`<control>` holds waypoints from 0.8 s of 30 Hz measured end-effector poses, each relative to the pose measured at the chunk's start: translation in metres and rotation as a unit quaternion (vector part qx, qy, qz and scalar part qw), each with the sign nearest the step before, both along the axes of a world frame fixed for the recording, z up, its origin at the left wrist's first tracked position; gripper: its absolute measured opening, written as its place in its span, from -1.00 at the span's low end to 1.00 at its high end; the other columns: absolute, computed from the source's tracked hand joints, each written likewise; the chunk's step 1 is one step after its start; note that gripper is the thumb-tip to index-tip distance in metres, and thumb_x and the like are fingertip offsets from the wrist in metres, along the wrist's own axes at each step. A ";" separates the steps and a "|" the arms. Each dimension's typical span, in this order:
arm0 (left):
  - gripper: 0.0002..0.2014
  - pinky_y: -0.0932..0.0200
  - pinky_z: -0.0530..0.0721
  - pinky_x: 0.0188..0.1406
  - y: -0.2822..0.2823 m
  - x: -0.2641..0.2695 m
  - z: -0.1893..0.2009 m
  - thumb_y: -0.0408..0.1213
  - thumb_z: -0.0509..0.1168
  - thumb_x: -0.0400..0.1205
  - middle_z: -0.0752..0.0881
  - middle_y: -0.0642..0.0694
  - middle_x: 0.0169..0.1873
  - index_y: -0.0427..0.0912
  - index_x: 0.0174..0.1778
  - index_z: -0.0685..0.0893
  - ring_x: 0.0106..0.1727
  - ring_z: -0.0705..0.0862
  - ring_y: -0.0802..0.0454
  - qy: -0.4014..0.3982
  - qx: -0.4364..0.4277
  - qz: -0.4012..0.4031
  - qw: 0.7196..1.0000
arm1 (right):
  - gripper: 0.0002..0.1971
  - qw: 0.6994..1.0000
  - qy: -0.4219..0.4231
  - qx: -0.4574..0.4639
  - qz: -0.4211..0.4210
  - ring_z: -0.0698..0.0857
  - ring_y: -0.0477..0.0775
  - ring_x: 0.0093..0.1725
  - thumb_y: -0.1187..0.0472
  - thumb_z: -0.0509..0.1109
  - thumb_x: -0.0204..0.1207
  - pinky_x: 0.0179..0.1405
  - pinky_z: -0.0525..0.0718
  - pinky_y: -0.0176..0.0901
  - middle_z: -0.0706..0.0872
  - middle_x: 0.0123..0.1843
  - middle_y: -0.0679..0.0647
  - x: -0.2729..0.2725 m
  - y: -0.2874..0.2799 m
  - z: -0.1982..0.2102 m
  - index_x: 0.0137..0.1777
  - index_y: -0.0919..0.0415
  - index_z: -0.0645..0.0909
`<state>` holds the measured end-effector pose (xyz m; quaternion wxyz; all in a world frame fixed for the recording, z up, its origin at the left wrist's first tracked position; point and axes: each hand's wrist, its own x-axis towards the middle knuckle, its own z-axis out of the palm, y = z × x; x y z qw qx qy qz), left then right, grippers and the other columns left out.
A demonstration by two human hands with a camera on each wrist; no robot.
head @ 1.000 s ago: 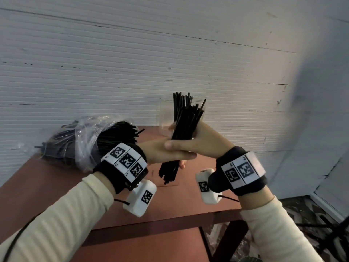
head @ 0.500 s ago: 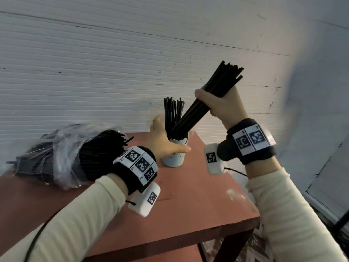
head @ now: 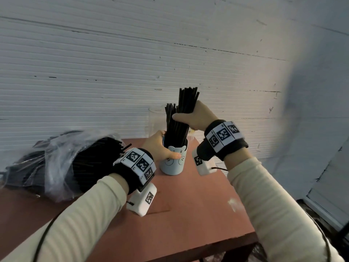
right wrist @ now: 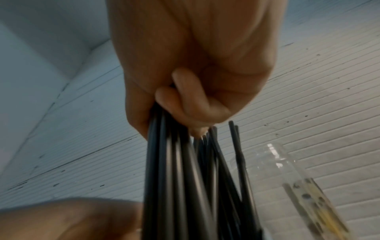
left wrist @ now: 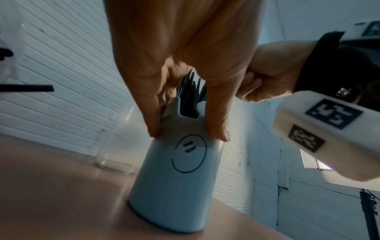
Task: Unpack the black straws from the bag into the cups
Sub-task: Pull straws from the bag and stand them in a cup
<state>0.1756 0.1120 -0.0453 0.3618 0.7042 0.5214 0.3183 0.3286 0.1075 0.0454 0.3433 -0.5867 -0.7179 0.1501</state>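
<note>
Straws [head: 186, 110] now upright in cup [head: 172, 159], right hand [head: 198, 118] gripping, left hand [head: 160, 146] clasping cup, red table [head: 188, 214], white wall [head: 113, 72].

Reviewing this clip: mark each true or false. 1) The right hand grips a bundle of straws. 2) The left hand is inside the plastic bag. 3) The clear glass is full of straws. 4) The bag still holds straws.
1) True: the right hand grips the black straws over the pale blue cup.
2) False: the left hand holds the cup.
3) False: the clear glass looks empty.
4) True: the plastic bag holds many.
</note>
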 end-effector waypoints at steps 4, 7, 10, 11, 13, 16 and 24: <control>-0.17 -0.05 0.62 0.31 0.002 -0.001 -0.002 -0.14 0.69 0.22 0.68 0.00 0.19 -0.09 0.39 0.48 0.23 0.65 -0.01 -0.001 0.005 0.002 1.000 | -0.72 0.996 -0.056 -0.068 0.018 0.61 -0.01 -0.55 0.03 0.50 0.43 -0.48 0.59 -0.22 0.65 -0.49 0.06 -0.008 0.001 -0.015 -0.20 0.29 0.67; -0.16 -0.06 0.63 0.31 0.003 -0.001 -0.003 -0.13 0.70 0.21 0.68 0.01 0.21 -0.08 0.38 0.49 0.26 0.64 -0.01 0.000 0.004 0.003 1.000 | -0.65 0.998 0.007 -0.060 0.006 0.71 -0.02 -0.47 -0.01 0.58 0.38 -0.47 0.67 -0.28 0.74 -0.37 0.06 -0.007 -0.003 -0.021 -0.05 0.27 0.68; -0.16 -0.06 0.62 0.32 0.005 -0.001 -0.004 -0.13 0.70 0.21 0.67 0.02 0.22 -0.08 0.39 0.49 0.27 0.63 -0.01 0.000 0.003 -0.001 1.000 | -0.60 0.999 0.043 0.020 -0.015 0.77 0.00 -0.32 -0.02 0.61 0.37 -0.38 0.74 -0.22 0.75 -0.20 0.04 -0.005 -0.010 -0.023 0.04 0.23 0.62; -0.17 -0.04 0.62 0.33 0.005 -0.001 -0.004 -0.14 0.69 0.23 0.66 0.02 0.23 -0.09 0.40 0.48 0.28 0.63 0.00 0.002 0.004 -0.003 1.000 | -0.59 0.998 0.032 0.049 -0.025 0.76 -0.01 -0.26 -0.04 0.60 0.37 -0.32 0.74 -0.19 0.74 -0.16 0.02 -0.004 -0.012 -0.023 0.06 0.21 0.61; -0.17 0.02 0.60 0.32 0.005 -0.001 -0.004 -0.14 0.68 0.26 0.65 0.01 0.24 -0.11 0.43 0.46 0.27 0.61 0.01 0.007 0.003 -0.003 1.000 | -0.63 0.997 -0.003 0.067 -0.029 0.71 -0.09 -0.23 -0.04 0.56 0.42 -0.30 0.65 -0.30 0.72 -0.15 -0.03 -0.003 -0.015 -0.023 0.06 0.18 0.61; -0.15 -0.01 0.60 0.34 0.003 0.000 -0.004 -0.11 0.68 0.24 0.66 0.02 0.23 -0.10 0.43 0.46 0.28 0.62 0.02 0.003 -0.003 -0.002 1.000 | -0.67 0.999 -0.008 0.039 -0.016 0.75 -0.04 -0.28 0.00 0.56 0.43 -0.31 0.71 -0.30 0.75 -0.14 0.03 -0.005 -0.017 -0.024 0.05 0.18 0.61; -0.07 -0.04 0.64 0.31 -0.001 0.004 -0.001 0.05 0.61 0.01 0.73 0.05 0.15 0.01 0.37 0.53 0.23 0.67 0.04 -0.012 -0.011 -0.022 1.000 | -0.42 0.998 0.018 0.041 -0.044 0.74 0.07 0.01 -0.03 0.62 0.34 0.11 0.73 0.02 0.75 0.07 0.06 -0.009 -0.021 -0.032 0.28 0.25 0.61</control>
